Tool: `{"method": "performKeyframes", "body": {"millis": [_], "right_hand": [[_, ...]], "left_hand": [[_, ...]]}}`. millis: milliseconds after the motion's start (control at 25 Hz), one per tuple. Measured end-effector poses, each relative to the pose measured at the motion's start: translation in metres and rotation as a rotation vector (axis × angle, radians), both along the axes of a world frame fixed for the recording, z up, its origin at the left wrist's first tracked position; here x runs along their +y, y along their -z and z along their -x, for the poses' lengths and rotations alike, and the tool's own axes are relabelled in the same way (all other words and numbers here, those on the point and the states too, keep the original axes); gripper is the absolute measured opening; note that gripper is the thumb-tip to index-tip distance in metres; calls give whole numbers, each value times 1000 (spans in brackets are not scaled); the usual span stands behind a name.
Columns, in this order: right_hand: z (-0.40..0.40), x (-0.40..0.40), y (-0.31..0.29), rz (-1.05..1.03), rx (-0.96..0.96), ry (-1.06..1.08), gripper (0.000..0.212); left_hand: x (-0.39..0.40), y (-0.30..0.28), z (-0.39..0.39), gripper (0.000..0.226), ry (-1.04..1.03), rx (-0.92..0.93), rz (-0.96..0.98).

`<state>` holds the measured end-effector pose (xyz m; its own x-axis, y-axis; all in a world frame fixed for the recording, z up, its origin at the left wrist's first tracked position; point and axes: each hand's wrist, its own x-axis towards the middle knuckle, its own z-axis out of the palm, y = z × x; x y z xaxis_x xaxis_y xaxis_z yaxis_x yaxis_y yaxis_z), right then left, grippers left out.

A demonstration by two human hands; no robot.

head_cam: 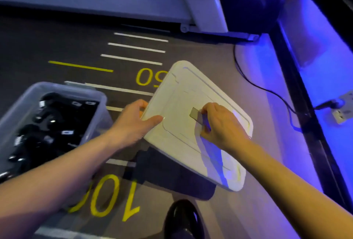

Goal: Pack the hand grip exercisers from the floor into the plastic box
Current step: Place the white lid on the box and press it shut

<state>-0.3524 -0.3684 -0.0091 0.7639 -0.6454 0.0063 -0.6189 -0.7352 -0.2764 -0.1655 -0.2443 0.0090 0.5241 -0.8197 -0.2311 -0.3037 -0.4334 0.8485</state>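
Note:
A clear plastic box (95, 95) sits on the floor at the left, holding several black hand grip exercisers (49, 124) with metal springs. A white lid (191, 89) is held tilted above the floor to the right of the box. My left hand (133, 122) grips the lid's left edge, thumb on top. My right hand (221, 124) holds the grey handle (196, 115) in the lid's middle. The lid casts a dark shadow on the floor beneath it.
The grey floor carries white lines and yellow numbers "50" (146, 79) and "100" (107, 198). A machine frame (200, 0) stands at the back. A black cable (263, 87) runs to a wall socket (343, 110) at the right. A black shoe (181, 219) shows at the bottom.

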Motion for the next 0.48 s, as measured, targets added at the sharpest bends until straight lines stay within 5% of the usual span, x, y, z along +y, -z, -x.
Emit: {"method": "performKeyframes", "body": {"millis": [320,480], "right_hand": [[-158,56,-50,235,108,-553,29],[-222,104,-54,398,187,-857,33]], "left_hand": [[122,-2,-40,8,-688,36,248],[178,11,-28,16,-947,-94,200]]}}
